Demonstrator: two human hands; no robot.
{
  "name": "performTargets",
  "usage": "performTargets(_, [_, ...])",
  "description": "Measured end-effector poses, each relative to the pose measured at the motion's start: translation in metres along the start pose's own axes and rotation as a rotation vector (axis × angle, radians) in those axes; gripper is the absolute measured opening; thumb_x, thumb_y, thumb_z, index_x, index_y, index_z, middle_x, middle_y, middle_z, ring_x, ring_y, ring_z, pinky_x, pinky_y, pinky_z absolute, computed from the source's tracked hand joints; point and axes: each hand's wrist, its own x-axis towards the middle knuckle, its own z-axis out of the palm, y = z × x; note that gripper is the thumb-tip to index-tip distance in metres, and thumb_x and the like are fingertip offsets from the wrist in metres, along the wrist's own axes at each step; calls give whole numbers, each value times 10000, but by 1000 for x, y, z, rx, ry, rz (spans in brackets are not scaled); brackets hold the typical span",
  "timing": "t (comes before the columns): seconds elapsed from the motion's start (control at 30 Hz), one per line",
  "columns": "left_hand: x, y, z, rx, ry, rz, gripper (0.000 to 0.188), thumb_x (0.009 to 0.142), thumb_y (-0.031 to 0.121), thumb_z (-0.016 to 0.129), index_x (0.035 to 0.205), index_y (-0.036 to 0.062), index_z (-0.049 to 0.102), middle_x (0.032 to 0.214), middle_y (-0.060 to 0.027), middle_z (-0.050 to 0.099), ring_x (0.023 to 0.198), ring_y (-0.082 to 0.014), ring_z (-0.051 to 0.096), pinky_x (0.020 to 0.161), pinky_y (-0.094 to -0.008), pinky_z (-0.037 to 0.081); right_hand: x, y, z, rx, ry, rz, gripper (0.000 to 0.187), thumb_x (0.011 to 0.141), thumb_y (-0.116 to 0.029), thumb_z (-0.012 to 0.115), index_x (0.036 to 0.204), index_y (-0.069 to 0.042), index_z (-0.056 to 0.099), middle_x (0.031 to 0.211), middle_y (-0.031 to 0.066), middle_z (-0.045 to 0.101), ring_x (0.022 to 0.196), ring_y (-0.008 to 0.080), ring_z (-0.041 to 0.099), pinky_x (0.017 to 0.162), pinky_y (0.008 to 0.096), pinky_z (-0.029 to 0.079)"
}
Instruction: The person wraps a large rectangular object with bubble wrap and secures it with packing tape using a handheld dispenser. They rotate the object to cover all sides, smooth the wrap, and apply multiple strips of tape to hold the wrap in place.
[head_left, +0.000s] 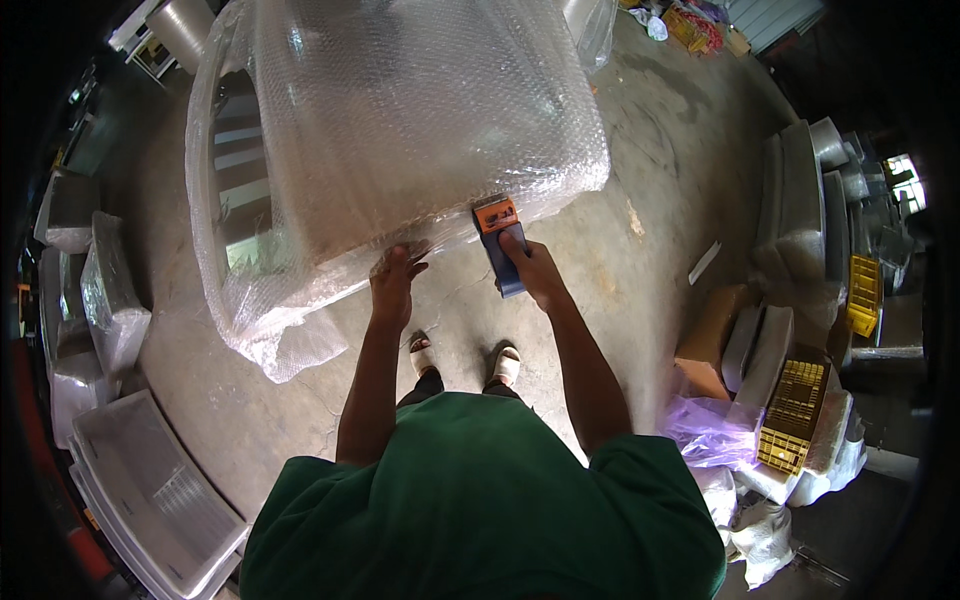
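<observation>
Downward-facing, the view takes in a large, boxy bundle (pixel 430 100) sheathed in clear, shiny bubble wrap, which fills the upper middle, its near edge running just in front of both hands. The person's right hand (pixel 534 268) is closed around an oblong orange and dark blue handheld tool (pixel 503 248), thumb lying along the blue part, while the orange end meets the near edge of the bundle, as far as one can see. The left hand (pixel 392 285) is raised to the same edge, to the left of the tool, its fingers bent towards the wrap; whether they pinch the film or merely rest against it, I cannot tell. A loose flap of bubble wrap (pixel 295 347) hangs from the bundle's near left corner. Below, the person's sandalled feet (pixel 505 366) stand apart on a stained grey concrete floor (pixel 630 310), and a green short-sleeved shirt (pixel 480 500) takes up the lower middle. Off to the right, a narrow white strip (pixel 704 262) lies on the floor, and beyond it are a brown cardboard box (pixel 712 340), crumpled translucent purple plastic film (pixel 710 430) and a yellow slotted plastic crate (pixel 793 415). At the lower left sits a pale, rectangular plastic tub (pixel 150 470), with film-wrapped packages (pixel 112 300) above it.
</observation>
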Motion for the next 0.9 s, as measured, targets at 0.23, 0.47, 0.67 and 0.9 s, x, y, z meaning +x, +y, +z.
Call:
performTargets(0.23, [-3, 15, 8, 69, 11, -36, 420, 1006, 369, 603, 1244, 23, 585, 1194, -98, 663, 1154, -260, 644, 913, -377, 503, 40, 61, -10, -60, 29, -111, 603, 912, -608, 642, 905, -6, 684, 720, -17, 610, 626, 61, 527, 577, 256, 433])
performTargets(0.47, [-8, 39, -7, -70, 122, -62, 399, 999, 373, 608, 1239, 56, 593, 1206, -68, 662, 1135, -227, 637, 952, -393, 483, 81, 126, -24, -111, 12, -38, 617, 897, -626, 645, 917, -10, 668, 754, 18, 626, 633, 111, 610, 590, 295, 523])
performTargets(0.67, [-31, 57, -36, -174, 184, 34, 312, 995, 313, 613, 1221, 99, 632, 1197, -36, 684, 1119, -190, 631, 965, -364, 458, 75, 135, -28, -122, 45, 30, 674, 866, -684, 641, 813, -13, 665, 687, 6, 599, 608, 104, 564, 555, 294, 452])
performTargets(0.9, [-31, 66, -51, -258, 164, 33, 263, 959, 228, 671, 1173, 76, 659, 1161, -52, 690, 1084, -186, 642, 929, -355, 477, 54, 103, -28, -212, 72, 128, 722, 847, -703, 641, 817, 18, 680, 730, 93, 663, 620, 197, 675, 590, 340, 550])
